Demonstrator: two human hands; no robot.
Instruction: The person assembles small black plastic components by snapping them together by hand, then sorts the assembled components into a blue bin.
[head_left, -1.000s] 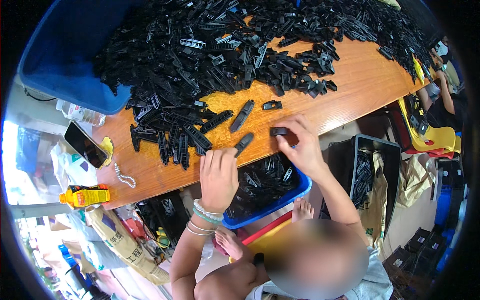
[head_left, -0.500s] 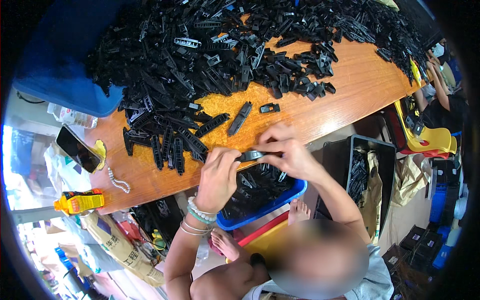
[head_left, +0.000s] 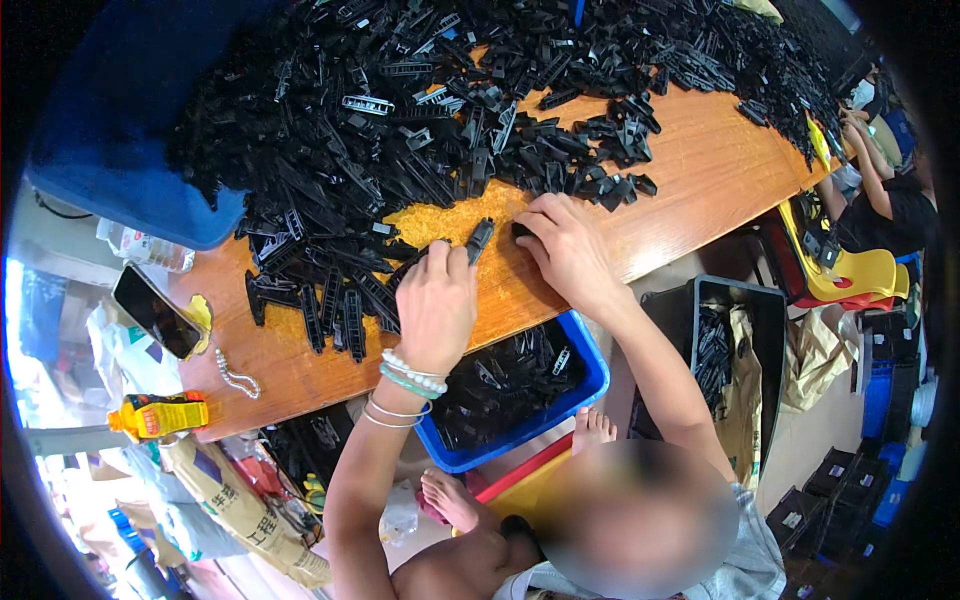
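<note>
My left hand (head_left: 437, 305), with beaded bracelets and bangles at its wrist, reaches over the wooden table with fingers curled down on a long black plastic strip (head_left: 408, 268), mostly hidden beneath them. Just past its fingertips lies a smooth long black plastic piece (head_left: 480, 241). To the right, my right hand (head_left: 566, 248) has its fingers bent and closed round a small black plastic piece (head_left: 520, 231), of which only an edge shows. Several ribbed black strips (head_left: 355, 325) lie left of my left hand.
A big heap of black plastic parts (head_left: 340, 150) covers the table's far side. Below the table edge sits a blue bin (head_left: 597, 375) holding black parts. A phone (head_left: 155, 310), a bead string (head_left: 236, 375) and a yellow bottle (head_left: 165, 415) are at left; a black crate (head_left: 740, 290) stands right.
My hands have moved apart and forward from the table edge. The black part they held together is no longer between them. Each hand has closed on a separate piece on the table.
</note>
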